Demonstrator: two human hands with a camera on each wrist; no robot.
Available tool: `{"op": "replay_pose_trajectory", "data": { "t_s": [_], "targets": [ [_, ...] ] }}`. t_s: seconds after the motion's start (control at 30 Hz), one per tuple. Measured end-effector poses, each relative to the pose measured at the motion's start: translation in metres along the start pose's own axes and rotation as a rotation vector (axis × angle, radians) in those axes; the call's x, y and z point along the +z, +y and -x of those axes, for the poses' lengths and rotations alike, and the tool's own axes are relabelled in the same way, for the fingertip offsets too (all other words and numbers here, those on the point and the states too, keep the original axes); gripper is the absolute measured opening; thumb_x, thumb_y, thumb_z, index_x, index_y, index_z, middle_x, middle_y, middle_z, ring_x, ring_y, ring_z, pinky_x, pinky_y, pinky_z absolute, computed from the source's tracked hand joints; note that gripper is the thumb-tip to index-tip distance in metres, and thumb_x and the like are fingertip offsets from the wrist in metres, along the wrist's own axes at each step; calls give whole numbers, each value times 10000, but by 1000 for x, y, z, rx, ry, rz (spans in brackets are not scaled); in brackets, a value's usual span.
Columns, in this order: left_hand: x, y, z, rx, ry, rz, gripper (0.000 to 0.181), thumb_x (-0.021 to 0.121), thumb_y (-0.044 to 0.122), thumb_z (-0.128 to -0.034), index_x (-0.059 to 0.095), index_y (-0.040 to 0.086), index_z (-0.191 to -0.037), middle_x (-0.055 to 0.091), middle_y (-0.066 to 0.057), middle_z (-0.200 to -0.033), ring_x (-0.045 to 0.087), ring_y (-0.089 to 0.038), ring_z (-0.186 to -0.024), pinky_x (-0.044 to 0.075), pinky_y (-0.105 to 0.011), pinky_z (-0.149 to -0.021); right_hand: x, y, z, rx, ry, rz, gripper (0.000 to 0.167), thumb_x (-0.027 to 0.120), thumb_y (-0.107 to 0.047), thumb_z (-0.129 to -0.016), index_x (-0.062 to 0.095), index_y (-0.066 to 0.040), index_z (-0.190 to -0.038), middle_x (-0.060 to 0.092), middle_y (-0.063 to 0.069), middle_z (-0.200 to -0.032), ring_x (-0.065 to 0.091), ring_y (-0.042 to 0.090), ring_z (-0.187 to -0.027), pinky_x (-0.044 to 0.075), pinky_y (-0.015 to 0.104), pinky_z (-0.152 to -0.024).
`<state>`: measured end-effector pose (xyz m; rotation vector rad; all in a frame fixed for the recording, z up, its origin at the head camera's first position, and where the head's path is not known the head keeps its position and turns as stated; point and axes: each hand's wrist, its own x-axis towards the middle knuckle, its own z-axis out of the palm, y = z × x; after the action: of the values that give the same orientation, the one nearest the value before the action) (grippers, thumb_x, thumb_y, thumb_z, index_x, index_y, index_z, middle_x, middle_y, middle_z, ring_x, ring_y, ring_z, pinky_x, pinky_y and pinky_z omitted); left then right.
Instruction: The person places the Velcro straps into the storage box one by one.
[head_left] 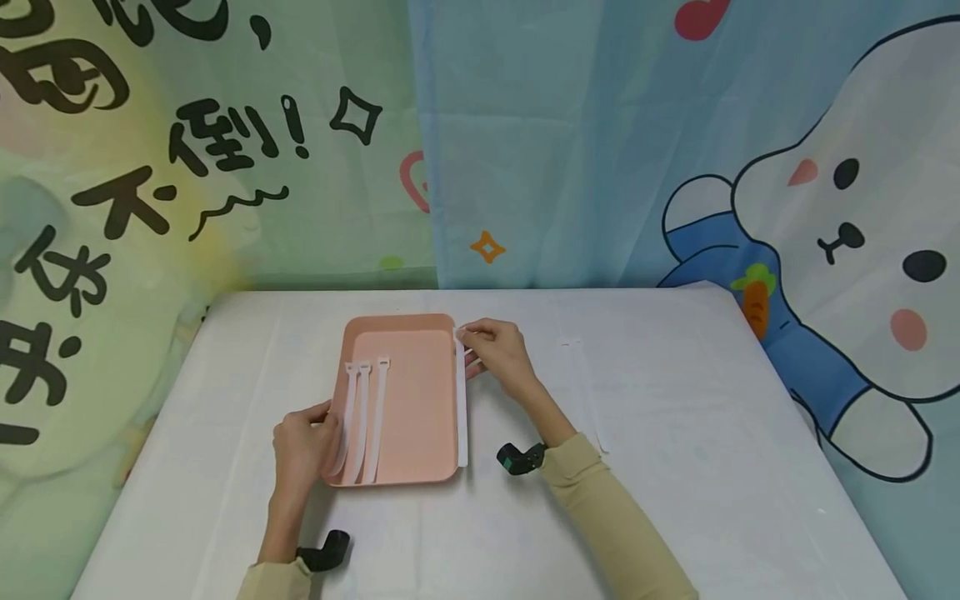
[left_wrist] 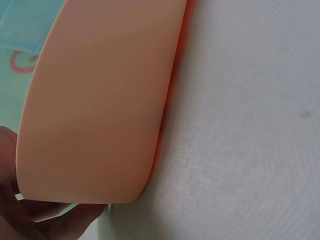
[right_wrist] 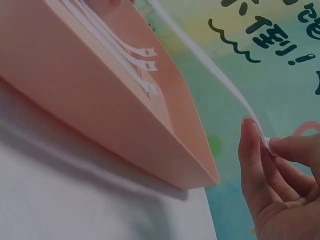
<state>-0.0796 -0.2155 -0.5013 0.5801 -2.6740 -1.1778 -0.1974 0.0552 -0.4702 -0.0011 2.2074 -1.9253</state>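
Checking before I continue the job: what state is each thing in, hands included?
Tray: open side up
Three white strips: lying side by side in the tray
Fourth strip: held up, apart from the others
Left hand: gripping the tray's side
Right hand: pinching the fourth strip

Backdrop, left part (head_left: 322, 242), head view: black handwritten-style Chinese lettering, slanting upward to the right. Legible: 不 (head_left: 123, 202), then 倒 (head_left: 217, 137) with exclamation mark (head_left: 292, 125). A line above ends in a comma (head_left: 260, 32); its characters are cut by the frame edge. Right wrist view, upper right: 倒 and exclamation mark again, same backdrop.
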Motion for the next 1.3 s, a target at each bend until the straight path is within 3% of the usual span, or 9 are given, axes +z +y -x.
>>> {"op": "replay_pose_trajectory", "data": {
  "t_s": [0.33, 0.6, 0.7, 1.3],
  "targets": [
    [0, -1, -1, -23, -3, -4, 321, 595, 75, -915, 754, -26, -1175, 759, -268, -996, 616, -299, -720, 392, -299, -537, 26, 3, -1, -32, -39, -57, 240, 686, -141, -976, 721, 32, -1138, 734, 134, -832, 695, 217, -590, 610, 429, -635],
    [0, -3, -2, -38, -7, 1, 322, 608, 77, -913, 752, -20, -1184, 763, -257, -981, 584, -263, -676, 369, -289, -507, 50, 4, -4, -21, -31, -72, 231, 674, -106, -975, 713, 58, -1134, 738, 188, -858, 717, 497, -750, 583, 578, -736],
    [-1, -2, -2, -35, -10, 2, 323, 606, 76, -911, 752, -23, -1181, 762, -258, -982, 596, -275, -696, 378, -294, -521, 57, 4, -5, -9, -40, -68, 237, 666, -102, -979, 702, 69, -1139, 738, 197, -862, 699, 547, -809, 575, 595, -755],
    [0, -3, -4, -21, -21, 1, 311, 617, 94, -929, 752, -19, -1185, 764, -253, -995, 612, -282, -735, 392, -290, -539, 82, 14, -12, -11, -181, 22, 237, 630, -73, -998, 692, 83, -1165, 737, 279, -889, 728, 473, -799, 609, 490, -695]
  ]
}}
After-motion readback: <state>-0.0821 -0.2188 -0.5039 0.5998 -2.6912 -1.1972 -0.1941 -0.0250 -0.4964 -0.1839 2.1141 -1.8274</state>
